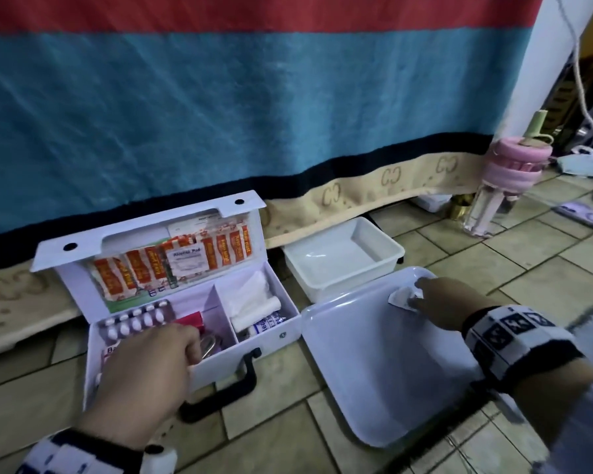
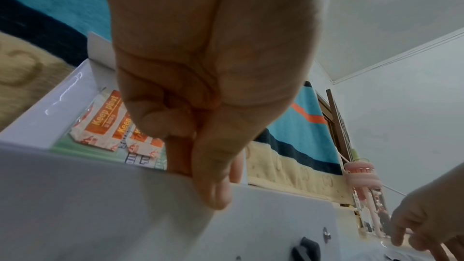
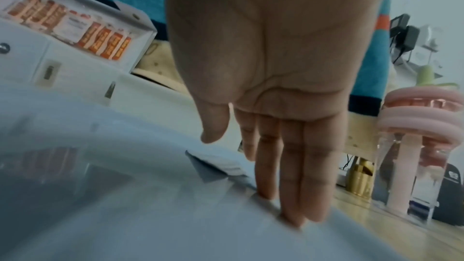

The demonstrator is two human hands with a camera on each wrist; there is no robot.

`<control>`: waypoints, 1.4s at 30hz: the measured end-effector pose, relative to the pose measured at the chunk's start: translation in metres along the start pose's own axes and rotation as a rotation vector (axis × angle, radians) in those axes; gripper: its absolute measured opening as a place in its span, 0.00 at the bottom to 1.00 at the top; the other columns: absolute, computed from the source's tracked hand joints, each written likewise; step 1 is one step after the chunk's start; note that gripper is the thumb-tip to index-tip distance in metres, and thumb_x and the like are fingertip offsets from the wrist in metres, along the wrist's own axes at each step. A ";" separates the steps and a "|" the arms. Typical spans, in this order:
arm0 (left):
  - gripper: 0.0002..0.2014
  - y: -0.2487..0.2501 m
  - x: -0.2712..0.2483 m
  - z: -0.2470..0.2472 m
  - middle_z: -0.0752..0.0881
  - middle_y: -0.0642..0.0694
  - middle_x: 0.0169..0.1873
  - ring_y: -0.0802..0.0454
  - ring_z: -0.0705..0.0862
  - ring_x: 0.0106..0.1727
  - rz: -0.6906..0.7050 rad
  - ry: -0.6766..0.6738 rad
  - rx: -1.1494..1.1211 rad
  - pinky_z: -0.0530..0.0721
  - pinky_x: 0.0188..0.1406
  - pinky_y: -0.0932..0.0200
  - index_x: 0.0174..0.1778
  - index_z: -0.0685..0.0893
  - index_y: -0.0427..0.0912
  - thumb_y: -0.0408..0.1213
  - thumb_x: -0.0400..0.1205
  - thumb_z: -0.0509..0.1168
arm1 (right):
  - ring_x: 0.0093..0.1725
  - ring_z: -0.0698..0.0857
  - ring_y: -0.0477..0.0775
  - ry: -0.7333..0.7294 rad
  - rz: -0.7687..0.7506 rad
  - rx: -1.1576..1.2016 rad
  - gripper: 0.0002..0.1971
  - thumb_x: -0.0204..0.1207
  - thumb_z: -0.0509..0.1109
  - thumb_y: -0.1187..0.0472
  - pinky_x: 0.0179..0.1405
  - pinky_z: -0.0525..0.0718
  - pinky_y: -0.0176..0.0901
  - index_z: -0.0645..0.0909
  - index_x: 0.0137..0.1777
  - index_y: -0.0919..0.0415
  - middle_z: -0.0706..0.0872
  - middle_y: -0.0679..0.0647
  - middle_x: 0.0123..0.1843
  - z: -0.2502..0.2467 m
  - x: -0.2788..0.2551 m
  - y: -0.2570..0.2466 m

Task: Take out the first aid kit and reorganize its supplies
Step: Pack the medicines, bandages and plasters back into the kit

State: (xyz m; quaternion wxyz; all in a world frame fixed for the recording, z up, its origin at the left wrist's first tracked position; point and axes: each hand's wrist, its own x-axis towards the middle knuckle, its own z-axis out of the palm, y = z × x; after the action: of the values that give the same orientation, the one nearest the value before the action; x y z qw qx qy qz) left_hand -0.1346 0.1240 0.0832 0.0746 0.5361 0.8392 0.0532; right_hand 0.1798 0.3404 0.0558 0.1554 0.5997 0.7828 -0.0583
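The white first aid kit (image 1: 220, 364) stands open on the tiled floor, its lid propped back with orange plasters (image 1: 144, 268) and an alcohol pad (image 1: 187, 261) tucked in it. Inside lie a blister pack of pills (image 1: 134, 323), a red item (image 1: 189, 318) and a gauze roll (image 1: 254, 313). My left hand (image 1: 185, 350) grips the kit's front wall (image 2: 100, 205), fingers curled over the rim and thumb outside. My right hand (image 1: 425, 295) hovers flat over the far corner of a white tray (image 1: 374, 371). Its straight fingers (image 3: 291, 195) touch the tray beside a small white packet (image 1: 399, 297).
A white plastic tub (image 1: 396, 254) sits behind the tray against a hanging blue and red blanket (image 1: 254, 114). A clear bottle with a pink lid (image 1: 507, 186) and a gold object (image 1: 459, 206) stand at the back right. Bare floor tiles lie in front.
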 end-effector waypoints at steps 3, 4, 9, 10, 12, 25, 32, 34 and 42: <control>0.11 0.000 0.001 0.000 0.87 0.54 0.32 0.57 0.83 0.37 -0.003 0.006 0.008 0.79 0.35 0.60 0.29 0.77 0.54 0.33 0.73 0.63 | 0.65 0.80 0.61 -0.027 0.024 -0.057 0.21 0.83 0.55 0.50 0.51 0.73 0.44 0.68 0.70 0.62 0.80 0.59 0.67 0.002 0.007 -0.012; 0.11 0.000 0.001 0.000 0.86 0.54 0.32 0.57 0.83 0.37 -0.002 0.009 0.003 0.80 0.35 0.61 0.29 0.78 0.54 0.34 0.73 0.63 | 0.63 0.80 0.61 -0.024 0.036 -0.066 0.21 0.82 0.57 0.50 0.48 0.73 0.44 0.68 0.68 0.62 0.80 0.60 0.66 0.002 0.010 -0.014; 0.10 0.001 -0.002 -0.001 0.86 0.56 0.32 0.57 0.83 0.39 0.005 0.026 -0.006 0.82 0.39 0.60 0.29 0.77 0.53 0.33 0.74 0.63 | 0.61 0.82 0.59 -0.067 0.067 -0.014 0.20 0.78 0.63 0.48 0.46 0.72 0.40 0.73 0.61 0.63 0.82 0.59 0.63 -0.006 0.014 -0.018; 0.10 0.002 -0.003 -0.001 0.86 0.56 0.32 0.57 0.83 0.39 0.003 0.027 -0.005 0.82 0.40 0.59 0.30 0.77 0.53 0.34 0.74 0.63 | 0.56 0.83 0.58 -0.065 0.053 0.002 0.16 0.76 0.64 0.48 0.45 0.73 0.39 0.77 0.52 0.61 0.84 0.58 0.58 -0.007 0.014 -0.017; 0.09 0.002 -0.004 -0.002 0.85 0.56 0.32 0.57 0.83 0.39 0.003 0.026 -0.016 0.82 0.41 0.58 0.30 0.77 0.53 0.34 0.73 0.63 | 0.46 0.83 0.57 -0.006 0.031 0.038 0.12 0.72 0.68 0.51 0.39 0.75 0.37 0.76 0.35 0.59 0.84 0.54 0.44 -0.009 0.014 -0.015; 0.10 0.006 -0.008 -0.003 0.81 0.56 0.33 0.59 0.80 0.41 -0.012 0.045 -0.039 0.74 0.37 0.61 0.31 0.75 0.54 0.34 0.73 0.65 | 0.25 0.81 0.41 0.152 -0.543 0.366 0.10 0.72 0.71 0.58 0.24 0.73 0.29 0.78 0.29 0.52 0.83 0.48 0.25 -0.079 -0.043 -0.099; 0.11 0.009 -0.012 -0.008 0.84 0.58 0.41 0.59 0.81 0.47 -0.018 0.058 -0.026 0.72 0.39 0.62 0.38 0.76 0.56 0.31 0.74 0.62 | 0.26 0.70 0.41 0.236 -0.785 0.496 0.15 0.79 0.66 0.60 0.25 0.69 0.31 0.72 0.30 0.52 0.72 0.44 0.27 -0.088 -0.031 -0.195; 0.12 0.009 -0.011 -0.008 0.85 0.58 0.44 0.58 0.82 0.49 -0.029 0.057 -0.040 0.75 0.41 0.61 0.41 0.78 0.56 0.30 0.73 0.62 | 0.32 0.74 0.42 0.275 -0.831 0.491 0.11 0.81 0.64 0.60 0.32 0.68 0.36 0.76 0.35 0.51 0.77 0.45 0.34 -0.096 -0.029 -0.213; 0.14 0.006 -0.013 -0.008 0.84 0.57 0.51 0.57 0.82 0.53 -0.037 0.028 -0.049 0.70 0.39 0.62 0.49 0.79 0.51 0.30 0.73 0.59 | 0.48 0.84 0.60 0.556 -0.860 0.552 0.08 0.80 0.65 0.61 0.37 0.66 0.38 0.83 0.51 0.64 0.87 0.61 0.45 -0.128 -0.013 -0.241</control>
State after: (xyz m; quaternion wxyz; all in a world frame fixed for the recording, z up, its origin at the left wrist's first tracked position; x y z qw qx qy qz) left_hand -0.1257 0.1146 0.0933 0.0768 0.5178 0.8483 0.0801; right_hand -0.0696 0.2983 0.1574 -0.2555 0.2390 0.9233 -0.1584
